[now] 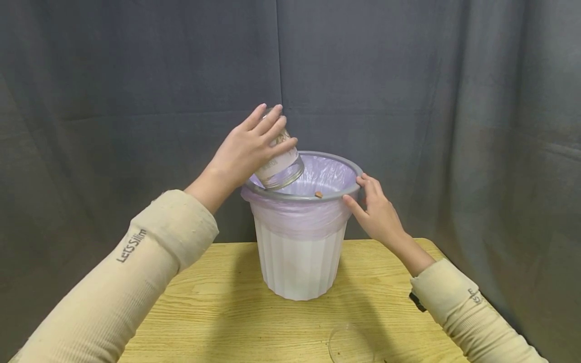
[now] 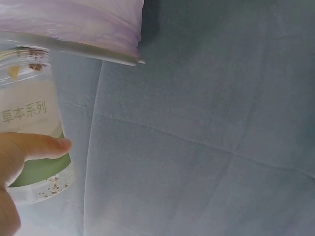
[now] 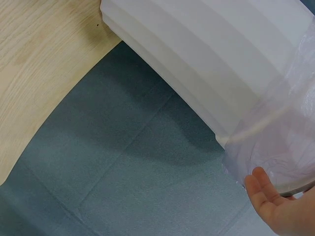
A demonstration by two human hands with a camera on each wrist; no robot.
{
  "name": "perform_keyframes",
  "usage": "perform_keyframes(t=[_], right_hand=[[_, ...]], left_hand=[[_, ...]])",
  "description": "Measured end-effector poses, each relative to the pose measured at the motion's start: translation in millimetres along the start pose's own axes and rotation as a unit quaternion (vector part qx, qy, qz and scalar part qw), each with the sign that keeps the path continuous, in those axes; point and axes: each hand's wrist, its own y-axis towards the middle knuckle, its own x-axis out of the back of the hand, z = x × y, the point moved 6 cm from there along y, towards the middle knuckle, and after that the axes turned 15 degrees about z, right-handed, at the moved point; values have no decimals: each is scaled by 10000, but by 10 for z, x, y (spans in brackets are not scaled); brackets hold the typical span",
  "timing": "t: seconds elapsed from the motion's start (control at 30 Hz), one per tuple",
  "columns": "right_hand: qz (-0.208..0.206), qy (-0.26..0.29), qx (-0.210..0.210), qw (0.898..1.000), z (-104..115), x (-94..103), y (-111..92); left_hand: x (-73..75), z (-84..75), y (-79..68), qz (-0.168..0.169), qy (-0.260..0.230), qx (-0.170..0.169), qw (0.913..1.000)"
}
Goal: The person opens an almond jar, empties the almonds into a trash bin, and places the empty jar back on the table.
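Note:
My left hand point(image 1: 247, 148) holds a clear jar point(image 1: 280, 165) with a printed label, tipped mouth-down over the near left part of a trash bin point(image 1: 299, 262). In the left wrist view, brown crumbs cling inside the jar point(image 2: 30, 105) near its mouth and at its base. A pale purple liner point(image 1: 295, 218) is folded over the bin's grey rim point(image 1: 347, 162). With thumb and fingers, my right hand point(image 1: 380, 214) grips the rim on the right side. One small brown piece point(image 1: 319, 194) lies at the rim's near edge.
The bin stands upright on a wood-grain table point(image 1: 190, 312). A clear round lid point(image 1: 349, 348) lies near the table's front, with a few tiny crumbs about it. Dark grey curtains point(image 1: 386, 65) hang behind and at both sides.

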Motion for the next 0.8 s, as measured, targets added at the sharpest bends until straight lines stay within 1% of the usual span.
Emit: perform_keyframes(t=[0.1,0.3,0.5,0.57,0.67,0.73,0.8], right_hand=[[10,-9,-17,10000,2,1,-3],[39,-15,-43,10000,3,-7,2],[34,-11,-24,10000,10,-7,5],[36,-7,-30,10000,9,-5,5],[39,-16,-47,10000,4,-2,6],[37,-15,-59,10000,-2,-1,5],[30,-27,-59,10000,-5,2,1]], left_hand=[[5,-11,4,-53,220,-1,9997],[-15,-21,-3,8,541,78,9985],[-30,-1,-16,214,517,212,9982],[-35,10,-22,273,431,278,9983],[-48,40,-33,502,163,410,9978],[-62,74,-38,805,-184,546,9951],[-80,112,-44,1186,-613,717,9885]])
